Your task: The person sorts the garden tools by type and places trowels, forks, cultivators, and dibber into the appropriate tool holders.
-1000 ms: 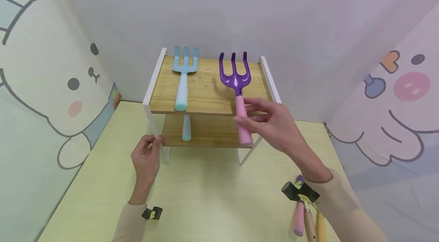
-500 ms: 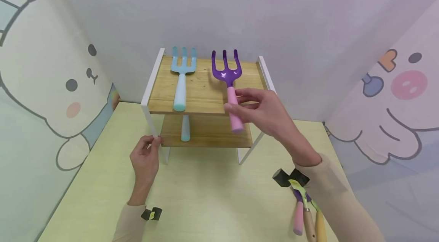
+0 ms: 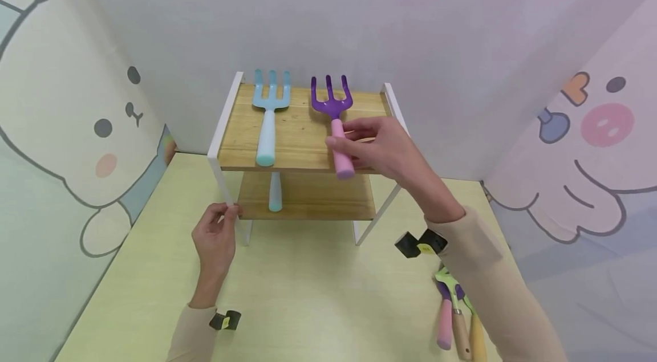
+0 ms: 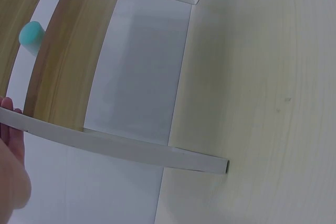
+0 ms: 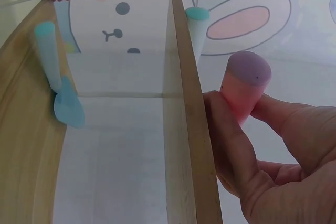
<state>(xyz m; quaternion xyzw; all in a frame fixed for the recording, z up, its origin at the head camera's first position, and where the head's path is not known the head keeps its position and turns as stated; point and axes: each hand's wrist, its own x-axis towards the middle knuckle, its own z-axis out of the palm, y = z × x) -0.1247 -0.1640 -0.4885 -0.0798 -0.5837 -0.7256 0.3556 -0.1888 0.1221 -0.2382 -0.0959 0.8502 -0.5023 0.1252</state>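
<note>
A purple garden hand fork (image 3: 332, 105) with a pink handle is over the right part of the upper wooden shelf (image 3: 303, 134). My right hand (image 3: 377, 145) pinches its handle between thumb and fingers, the handle end (image 5: 249, 69) jutting past the shelf's front edge. To its left a light blue hand fork (image 3: 267, 128) lies on the same shelf, tines toward the wall. My left hand (image 3: 215, 234) pinches the white left front leg (image 3: 223, 185) of the rack near the lower shelf (image 3: 318, 196). A light blue trowel (image 5: 68, 103) lies on that lower shelf, mostly hidden in the head view.
Several garden tools lie at the table's lower right, beside my right sleeve: one with a pink handle (image 3: 445, 325), one with a wooden handle (image 3: 461, 336) and one with a yellow handle (image 3: 478, 339). A grey wall (image 3: 318, 14) stands behind the rack.
My right hand has carried the purple fork left and away from me, farther over the upper shelf. My left hand stays at the rack's leg.
</note>
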